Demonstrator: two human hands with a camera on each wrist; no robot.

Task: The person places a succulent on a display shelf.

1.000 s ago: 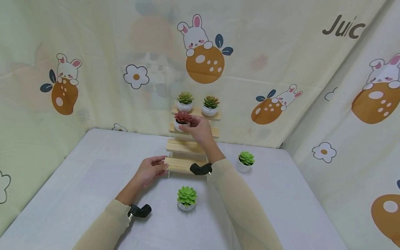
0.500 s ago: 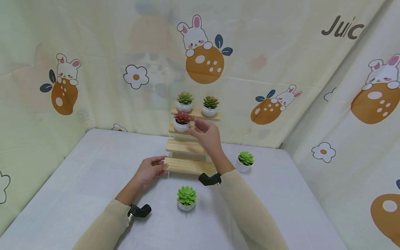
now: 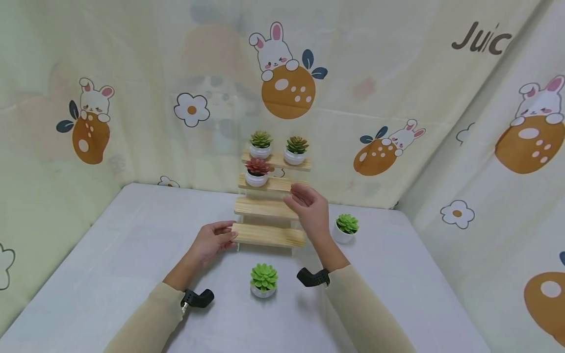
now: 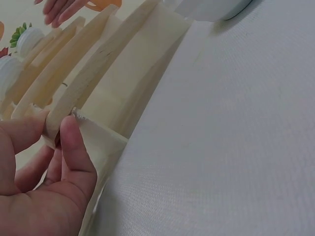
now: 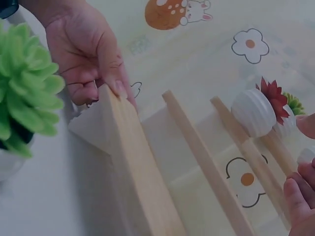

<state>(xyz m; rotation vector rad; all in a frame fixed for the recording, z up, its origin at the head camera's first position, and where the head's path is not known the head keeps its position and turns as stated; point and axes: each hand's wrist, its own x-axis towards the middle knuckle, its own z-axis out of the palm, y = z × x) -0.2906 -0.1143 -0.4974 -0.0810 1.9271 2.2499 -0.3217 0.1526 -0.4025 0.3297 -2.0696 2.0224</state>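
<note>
1. Head view: the left hand (image 3: 215, 242) is pinching the left end of the lowest step of a four-step wooden stand (image 3: 269, 235), its grip narrow on the wood
2. Head view: the right hand (image 3: 310, 206) is hovering at the stand's right side, its grip slightly parted and holding nothing
3. Head view: a white pot (image 3: 256, 180) is holding a red succulent (image 3: 257, 166) on the second step from the top, at left; a left pot (image 3: 260, 151) and a right pot (image 3: 295, 157) are holding green succulents on the top step; a front pot (image 3: 263, 292) and a side pot (image 3: 342, 236) are standing on the table (image 3: 145, 274), each containing a bright green succulent (image 3: 264, 277)
4. Left wrist view: thumb and fingers are gripping the step's corner
5. Right wrist view: the red succulent is rising from its ribbed pot; the right hand is showing only partly
</note>
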